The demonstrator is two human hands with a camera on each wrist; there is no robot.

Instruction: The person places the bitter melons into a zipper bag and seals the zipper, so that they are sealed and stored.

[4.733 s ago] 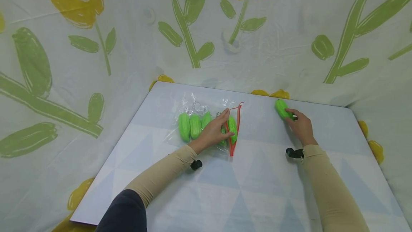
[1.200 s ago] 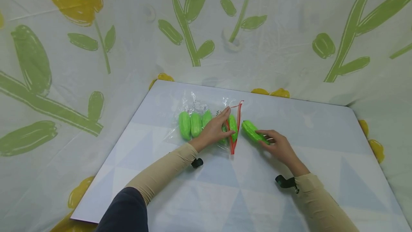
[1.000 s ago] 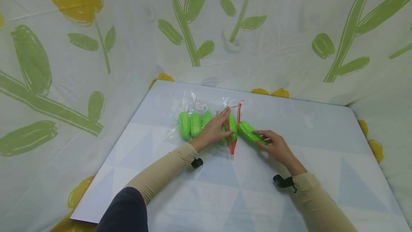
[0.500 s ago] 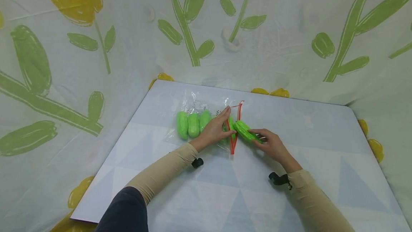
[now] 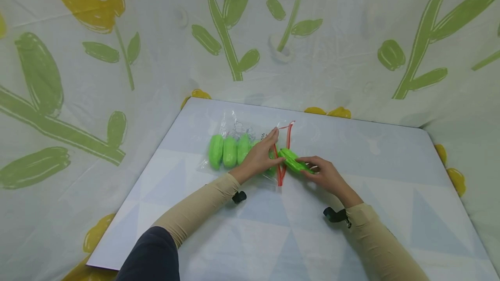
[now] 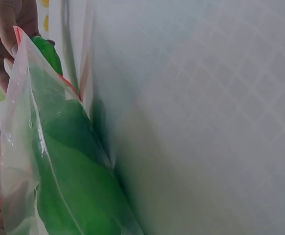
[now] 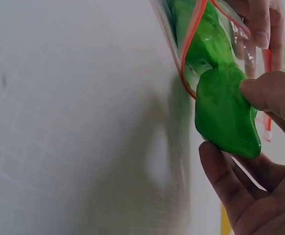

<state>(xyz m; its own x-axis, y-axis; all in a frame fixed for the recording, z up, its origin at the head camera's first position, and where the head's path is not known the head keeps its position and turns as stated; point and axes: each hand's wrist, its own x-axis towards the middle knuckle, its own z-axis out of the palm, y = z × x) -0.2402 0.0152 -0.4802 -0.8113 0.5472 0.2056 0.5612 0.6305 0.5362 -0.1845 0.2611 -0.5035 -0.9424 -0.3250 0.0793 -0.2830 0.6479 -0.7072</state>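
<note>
On the pale triangle-patterned table [image 5: 297,237], a bright green plastic cucumber [image 5: 294,162] is pinched by right hand [image 5: 327,176]; long axis aimed at 10 o'clock, tip entering the clear red-zip plastic bag [image 5: 238,142], whose rim is pinched up by left hand [image 5: 258,158].

I see a glossy green toy cucumber [image 5: 294,162] lying tilted, its tip inside the red-rimmed mouth of a clear zip bag [image 5: 238,130]. Bag lies flat on the table, mouth open, several similar green pieces inside.
</note>
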